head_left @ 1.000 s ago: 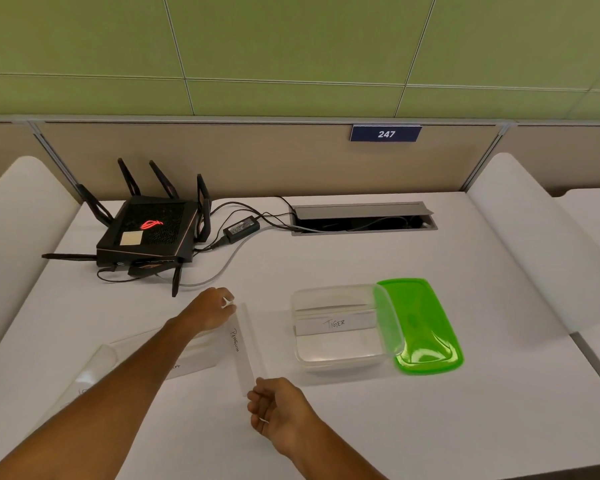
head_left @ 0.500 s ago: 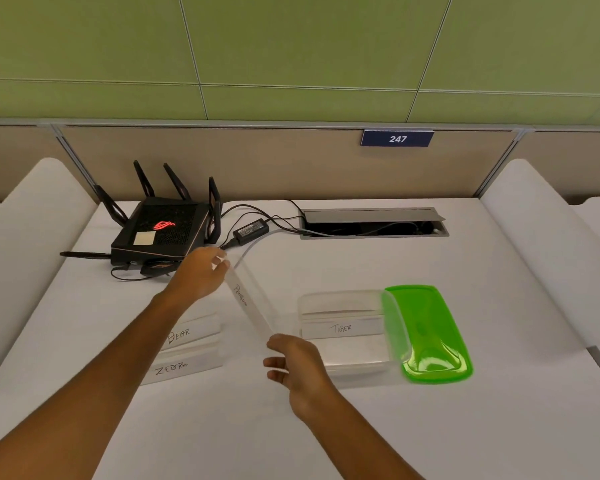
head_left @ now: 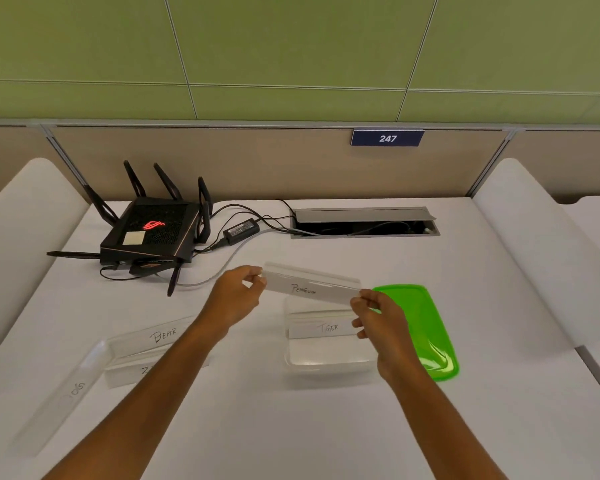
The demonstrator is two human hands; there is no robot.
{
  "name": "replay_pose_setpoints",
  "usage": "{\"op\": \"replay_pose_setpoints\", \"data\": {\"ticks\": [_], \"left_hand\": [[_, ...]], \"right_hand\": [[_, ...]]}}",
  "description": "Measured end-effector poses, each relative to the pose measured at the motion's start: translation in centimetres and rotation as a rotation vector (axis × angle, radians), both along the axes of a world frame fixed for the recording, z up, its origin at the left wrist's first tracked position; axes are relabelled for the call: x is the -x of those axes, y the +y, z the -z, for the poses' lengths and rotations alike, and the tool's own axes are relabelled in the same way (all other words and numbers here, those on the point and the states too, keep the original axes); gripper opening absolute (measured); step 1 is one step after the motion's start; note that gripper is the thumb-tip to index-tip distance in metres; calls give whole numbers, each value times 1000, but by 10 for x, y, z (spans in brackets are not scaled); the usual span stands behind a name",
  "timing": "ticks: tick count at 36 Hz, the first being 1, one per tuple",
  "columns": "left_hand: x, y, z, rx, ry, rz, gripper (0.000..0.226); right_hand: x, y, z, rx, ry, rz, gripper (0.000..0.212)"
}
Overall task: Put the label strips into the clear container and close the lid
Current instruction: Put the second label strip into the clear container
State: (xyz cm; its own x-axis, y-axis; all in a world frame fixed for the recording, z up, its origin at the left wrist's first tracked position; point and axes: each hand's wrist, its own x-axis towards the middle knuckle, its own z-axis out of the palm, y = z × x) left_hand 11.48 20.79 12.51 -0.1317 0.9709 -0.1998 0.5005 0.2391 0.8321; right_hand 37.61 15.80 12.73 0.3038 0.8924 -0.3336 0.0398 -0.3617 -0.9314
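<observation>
My left hand (head_left: 235,296) and my right hand (head_left: 378,315) each pinch one end of a clear label strip marked PENGUIN (head_left: 309,285). It hangs level just above the far rim of the open clear container (head_left: 329,358). Inside the container lies a strip marked TIGER (head_left: 326,328). The green lid (head_left: 426,330) rests against the container's right side. On the table at the left lie a strip marked BEAR (head_left: 156,337), a second strip (head_left: 132,372) partly hidden by my left forearm, and a third strip (head_left: 66,393) turned lengthwise.
A black router (head_left: 149,233) with antennas stands at the back left, with a power adapter (head_left: 241,230) and cables running to an open cable hatch (head_left: 364,223) in the table. White curved dividers (head_left: 534,254) flank the desk on both sides.
Both hands have lifted the PENGUIN strip from the table left of the container, turned it from lengthwise to crosswise, and carried it right to above the container.
</observation>
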Motion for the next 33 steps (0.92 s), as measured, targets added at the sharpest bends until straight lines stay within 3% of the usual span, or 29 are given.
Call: {"op": "replay_pose_setpoints", "data": {"ticks": [11,33], "left_hand": [[-63,-39,22,153,-152,8,35],[-85,-62,28,426,-196,-72,54]], "right_hand": [[-66,1,15,97,-67,-38,36],[-89,4,42,348,-69,-278,36]]}}
